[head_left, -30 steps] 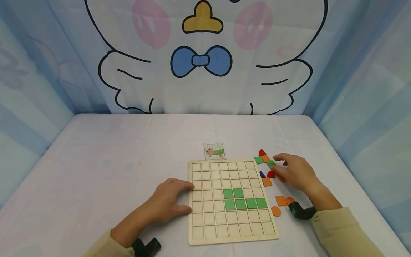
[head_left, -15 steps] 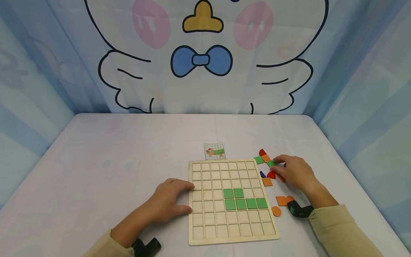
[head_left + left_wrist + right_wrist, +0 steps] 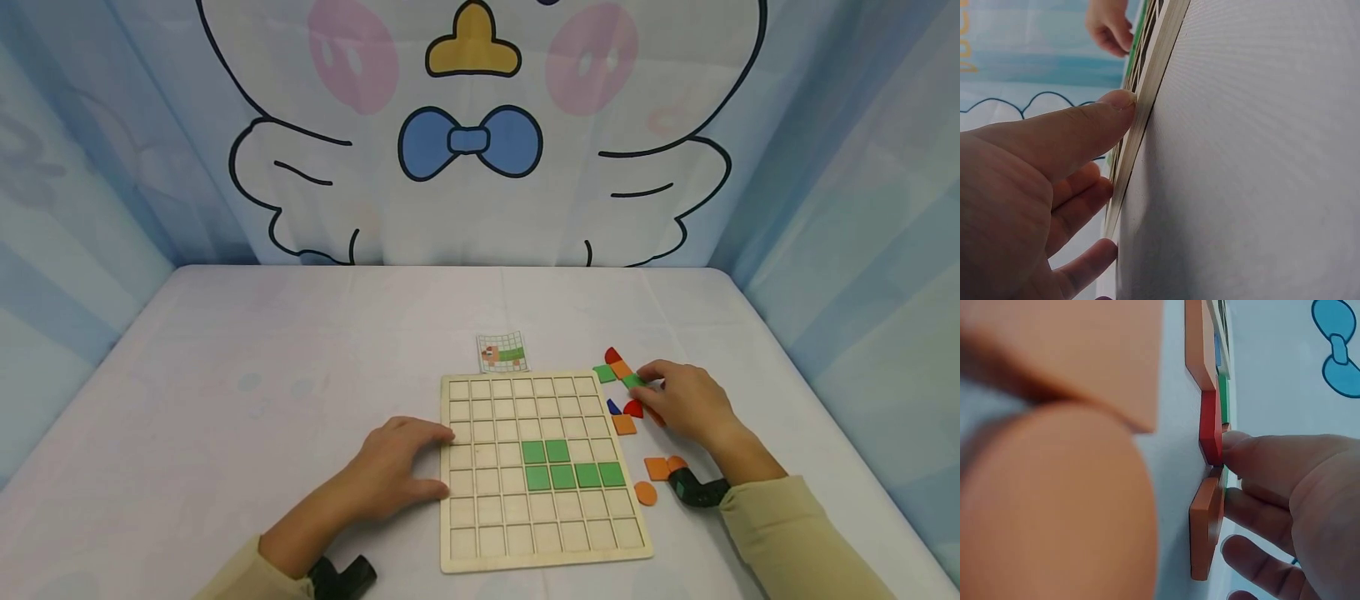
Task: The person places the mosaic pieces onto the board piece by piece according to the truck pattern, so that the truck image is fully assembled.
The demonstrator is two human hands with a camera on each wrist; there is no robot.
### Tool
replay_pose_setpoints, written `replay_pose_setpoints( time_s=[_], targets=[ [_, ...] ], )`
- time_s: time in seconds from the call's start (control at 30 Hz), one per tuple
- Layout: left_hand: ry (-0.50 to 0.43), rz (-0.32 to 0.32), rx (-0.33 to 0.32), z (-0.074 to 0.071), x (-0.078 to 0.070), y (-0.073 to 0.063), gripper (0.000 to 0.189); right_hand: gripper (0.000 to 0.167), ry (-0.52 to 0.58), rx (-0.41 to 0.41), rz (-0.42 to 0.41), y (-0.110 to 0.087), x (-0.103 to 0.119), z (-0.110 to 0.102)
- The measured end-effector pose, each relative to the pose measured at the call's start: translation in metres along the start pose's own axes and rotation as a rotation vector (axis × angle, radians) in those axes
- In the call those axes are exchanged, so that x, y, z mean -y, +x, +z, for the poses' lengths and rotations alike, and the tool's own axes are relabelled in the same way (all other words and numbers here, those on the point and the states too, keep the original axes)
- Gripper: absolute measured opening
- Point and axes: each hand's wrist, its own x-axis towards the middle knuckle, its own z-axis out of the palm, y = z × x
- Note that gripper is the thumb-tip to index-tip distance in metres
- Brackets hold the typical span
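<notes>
My left hand (image 3: 390,467) rests against the left edge of a wooden grid board (image 3: 489,510), its thumb and fingers spread along the rim. Several green square tiles (image 3: 562,477) lie in the board's cells. Past the board's right side, my right hand (image 3: 693,402) reaches into a group of loose pieces. Its thumb and forefinger pinch a green square tile (image 3: 632,381) that lies on the table. Close by the thumb is a red rounded piece (image 3: 1211,425), and an orange piece (image 3: 1202,525) lies partly under the hand.
A small picture card (image 3: 502,353) lies behind the board. Right of the board are a blue piece (image 3: 612,407), an orange square (image 3: 624,425), another orange square (image 3: 656,469) and an orange disc (image 3: 645,493). Black wrist mounts (image 3: 697,489) sit low beside both forearms.
My right hand's forefinger has come down toward the thumb, closing in on the green tile. The right forearm has shifted slightly left. The left hand and board have stayed put.
</notes>
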Motion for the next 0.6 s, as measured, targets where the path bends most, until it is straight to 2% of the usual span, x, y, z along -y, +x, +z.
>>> replay_pose_setpoints(
  time_s=[0.23,0.6],
  targets=[
    [0.000,0.004,-0.001,-0.0002,0.0004,0.0000,0.056,0.032,-0.012,-0.013,-0.020,-0.0003,0.0023,-0.0001],
    [-0.003,0.003,-0.001,0.0006,0.0005,0.0005,0.055,0.033,0.006,-0.002,-0.005,-0.0013,0.0037,-0.0007]
  ],
)
